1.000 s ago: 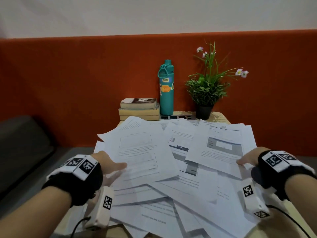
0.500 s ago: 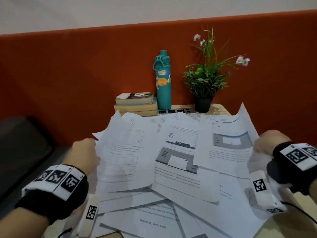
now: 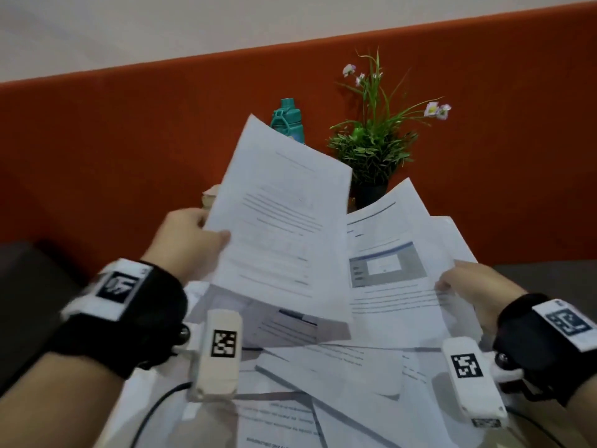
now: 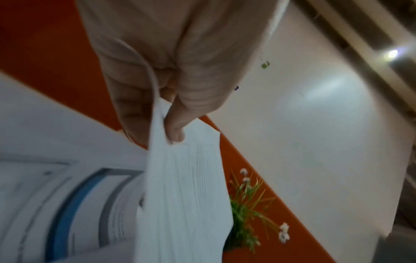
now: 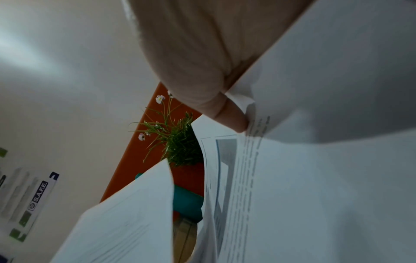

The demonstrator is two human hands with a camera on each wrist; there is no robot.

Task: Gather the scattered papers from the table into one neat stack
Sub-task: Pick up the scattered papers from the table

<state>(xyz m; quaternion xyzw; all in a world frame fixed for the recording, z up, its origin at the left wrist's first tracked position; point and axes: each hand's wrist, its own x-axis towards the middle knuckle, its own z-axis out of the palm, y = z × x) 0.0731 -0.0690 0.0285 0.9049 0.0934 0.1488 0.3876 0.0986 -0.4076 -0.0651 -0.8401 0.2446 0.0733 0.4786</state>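
Left hand [image 3: 189,240], raised at the left of the pile, pinches the left edge of a text sheet [image 3: 281,221] between thumb and curled fingers; the left wrist view confirms the pinch. That sheet stands lifted, tilted to the right, its long axis running from the hand up toward the teal bottle [image 3: 288,122]. Right hand [image 3: 475,286], lower and to the right, is clamped thumb-over on the right edge of a sheet with a grey screenshot [image 3: 387,270], raised and tilted left. Remaining papers [image 3: 339,376] lie overlapped at mixed angles on the desk; their number cannot be counted. One potted plant [image 3: 371,150] stands behind.
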